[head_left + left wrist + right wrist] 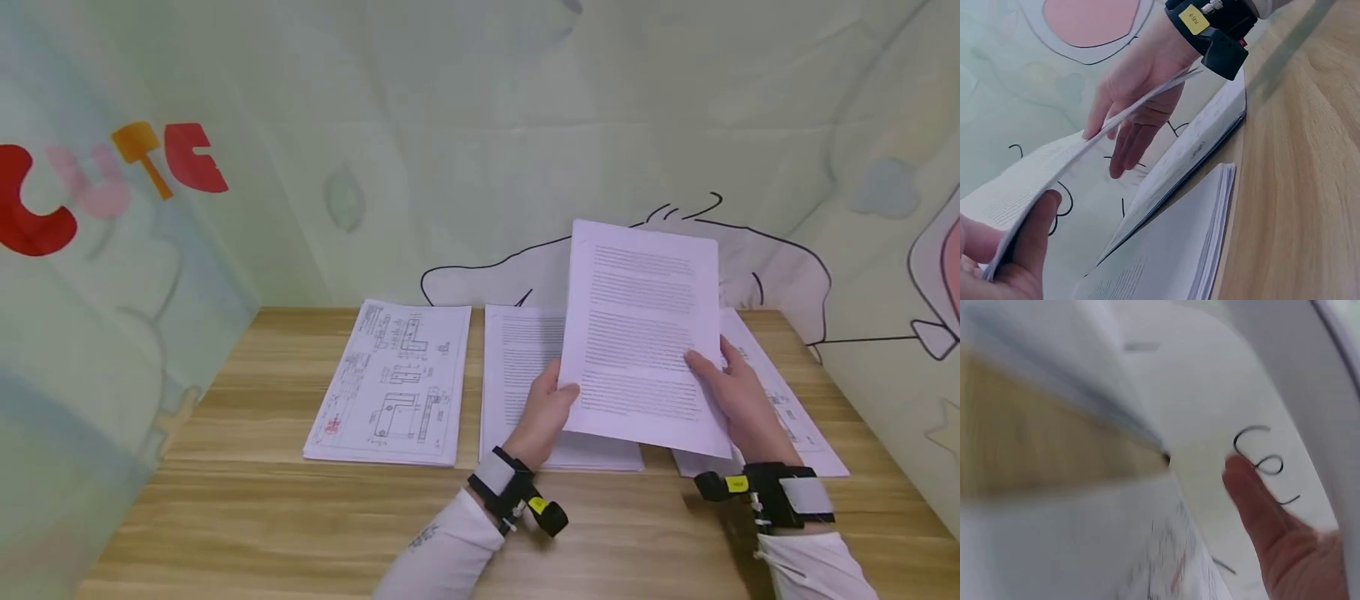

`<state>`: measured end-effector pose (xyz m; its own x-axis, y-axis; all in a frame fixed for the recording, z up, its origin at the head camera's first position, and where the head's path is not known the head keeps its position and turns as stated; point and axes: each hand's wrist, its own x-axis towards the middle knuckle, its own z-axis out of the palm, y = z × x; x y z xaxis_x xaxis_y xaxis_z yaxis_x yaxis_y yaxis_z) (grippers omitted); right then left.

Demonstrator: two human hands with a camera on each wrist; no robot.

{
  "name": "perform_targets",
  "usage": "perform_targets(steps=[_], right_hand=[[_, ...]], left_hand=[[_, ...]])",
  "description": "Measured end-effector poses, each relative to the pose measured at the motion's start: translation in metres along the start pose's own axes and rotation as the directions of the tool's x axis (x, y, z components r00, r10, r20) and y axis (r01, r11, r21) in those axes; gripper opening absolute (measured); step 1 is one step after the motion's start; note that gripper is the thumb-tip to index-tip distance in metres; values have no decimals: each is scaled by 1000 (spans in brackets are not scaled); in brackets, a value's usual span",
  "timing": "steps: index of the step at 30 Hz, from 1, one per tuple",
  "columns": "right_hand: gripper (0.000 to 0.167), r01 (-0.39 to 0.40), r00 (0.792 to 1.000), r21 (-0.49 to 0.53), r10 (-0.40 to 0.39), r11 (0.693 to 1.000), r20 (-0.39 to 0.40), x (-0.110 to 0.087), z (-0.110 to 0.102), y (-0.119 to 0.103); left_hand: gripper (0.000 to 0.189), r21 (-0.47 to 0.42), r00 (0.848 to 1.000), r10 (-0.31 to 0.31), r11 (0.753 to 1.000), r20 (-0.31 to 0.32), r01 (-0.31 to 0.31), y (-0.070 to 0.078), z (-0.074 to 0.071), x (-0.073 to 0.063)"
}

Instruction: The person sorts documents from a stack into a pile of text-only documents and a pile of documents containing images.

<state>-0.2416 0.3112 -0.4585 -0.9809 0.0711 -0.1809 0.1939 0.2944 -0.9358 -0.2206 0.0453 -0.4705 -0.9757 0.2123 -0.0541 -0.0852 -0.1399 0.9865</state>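
Both hands hold a thin set of printed text sheets (641, 333) up off the table, its face tilted toward me. My left hand (542, 414) pinches the lower left edge, thumb in front and fingers behind, as the left wrist view shows. On the right edge, my right hand (746, 408) holds with its thumb on the printed face; its other fingers (1254, 506) extend behind the sheets. Beneath lies a middle stack of text pages (517, 392), partly covered by the held sheets. A stack of drawings (802, 433) lies beneath the right hand, partly hidden.
Another stack of technical drawings (386, 392) with a red stamp lies at the left on the wooden table (315, 525). A printed cloth backdrop (480, 150) rises behind the table's far edge. Dark wrist straps (498, 483) with small cameras sit on both wrists.
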Motion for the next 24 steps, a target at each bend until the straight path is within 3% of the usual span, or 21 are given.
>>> perform_targets(steps=[4, 8, 11, 14, 17, 20, 24], right_hand=[[76, 2, 994, 276, -33, 961, 109, -13, 10, -13], [67, 90, 977, 381, -155, 920, 144, -25, 26, -26], [63, 193, 960, 299, -243, 935, 140, -31, 37, -32], [60, 265, 955, 136, -279, 955, 102, -32, 52, -34], [60, 286, 956, -36, -283, 958, 75, -32, 67, -36], [58, 303, 953, -149, -297, 941, 60, -30, 80, -35], [53, 349, 936, -232, -347, 908, 51, -26, 94, -33]], left_hand=[[41, -25, 999, 43, 999, -24, -43, 6, -15, -3], [39, -11, 995, 85, 996, -56, -86, 16, -32, -7], [37, 55, 993, 100, 994, -55, -98, 22, -44, -11], [38, 155, 994, 102, 983, -36, -95, 28, -56, -14], [40, 287, 996, 84, 955, -10, -78, 33, -71, -18], [45, 420, 999, 47, 906, 14, -49, 35, -85, -23], [47, 576, 1000, 0, 818, 15, -9, 35, -101, -27]])
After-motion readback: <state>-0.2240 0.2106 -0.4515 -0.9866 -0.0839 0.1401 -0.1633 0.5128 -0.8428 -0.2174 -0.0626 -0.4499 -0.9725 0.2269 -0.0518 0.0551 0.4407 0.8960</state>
